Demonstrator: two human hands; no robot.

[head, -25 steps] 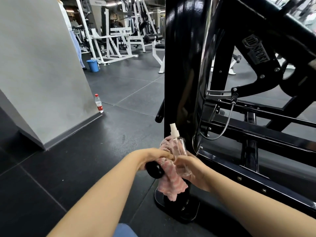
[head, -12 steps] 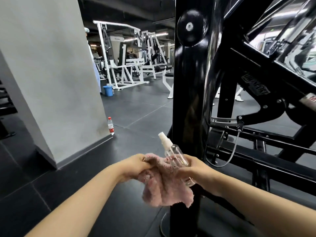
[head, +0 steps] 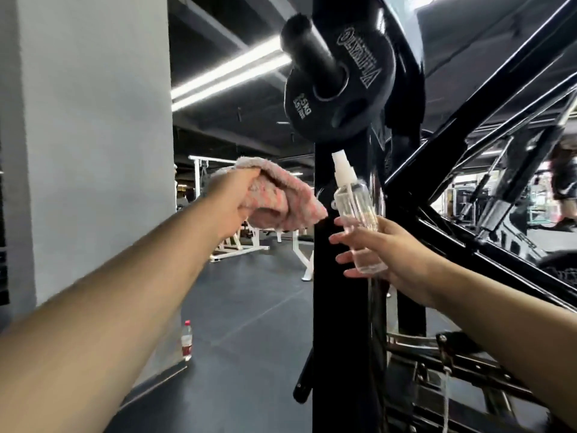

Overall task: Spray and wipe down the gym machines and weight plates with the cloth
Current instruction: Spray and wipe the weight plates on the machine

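My left hand (head: pixel 234 204) grips a pink fluffy cloth (head: pixel 282 200), raised to the left of the black machine upright (head: pixel 340 292). My right hand (head: pixel 379 253) holds a clear spray bottle (head: pixel 357 214) with a white nozzle, upright, just in front of the upright. Above both hangs a small black weight plate (head: pixel 352 98) on a thick black peg (head: pixel 312 53) that sticks out toward me. The cloth's corner nearly touches the upright, well below the plate.
A grey pillar (head: pixel 93 135) stands close on the left, with a small red-labelled water bottle (head: pixel 186 340) on the dark floor at its base. The black machine frame (head: pixel 468 189) fills the right side. White gym machines (head: pixel 249 242) stand further back.
Both hands have risen from near the floor to chest height and separated. The cloth went from bunched against the bottle to my left hand alone. The view tilted up, bringing the weight plate in.
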